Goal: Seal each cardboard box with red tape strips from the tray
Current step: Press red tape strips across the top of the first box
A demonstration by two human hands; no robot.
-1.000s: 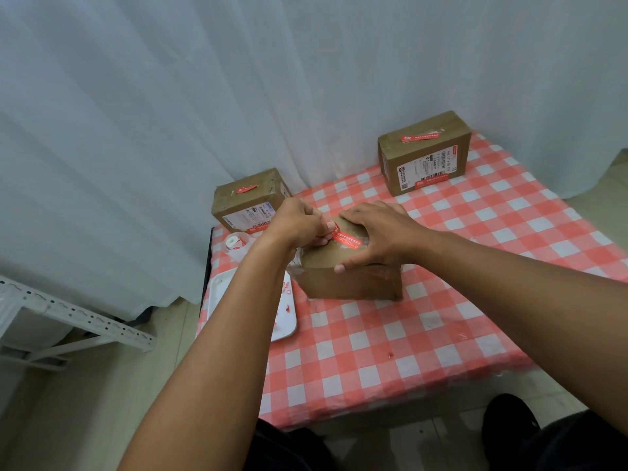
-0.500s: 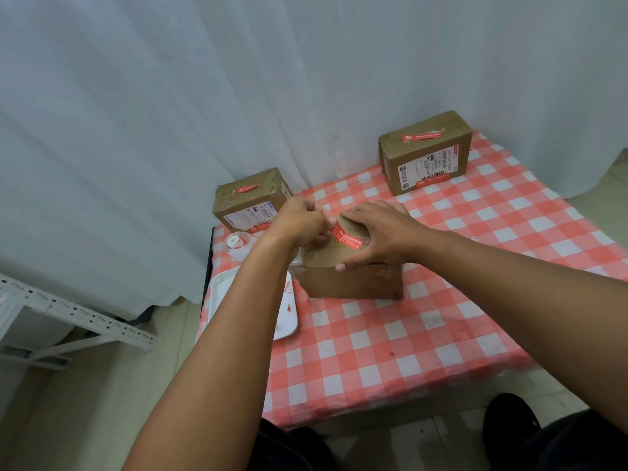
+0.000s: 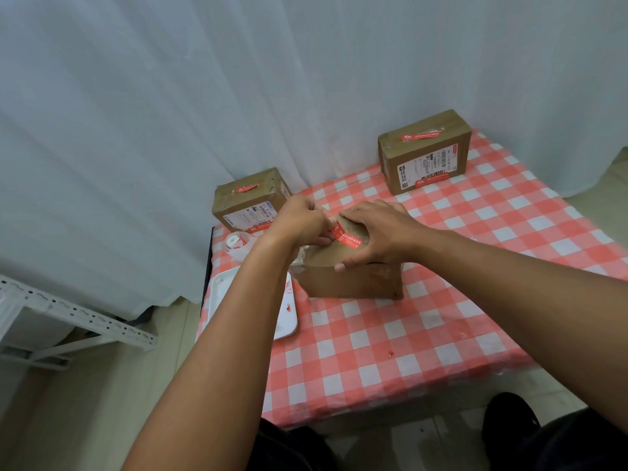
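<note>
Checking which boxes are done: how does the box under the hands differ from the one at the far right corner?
The near box is held by both hands, with a red tape strip partly stuck on top; the far right box stands untouched, its strip pressed flat. The far right box shows a white shipping label on its front; the near box's visible front is plain. Both are brown cardboard on the checked cloth.

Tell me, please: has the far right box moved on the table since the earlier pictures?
No. The far right box sits at the same spot against the white curtain, on the same squares of the checked tablecloth.
</note>
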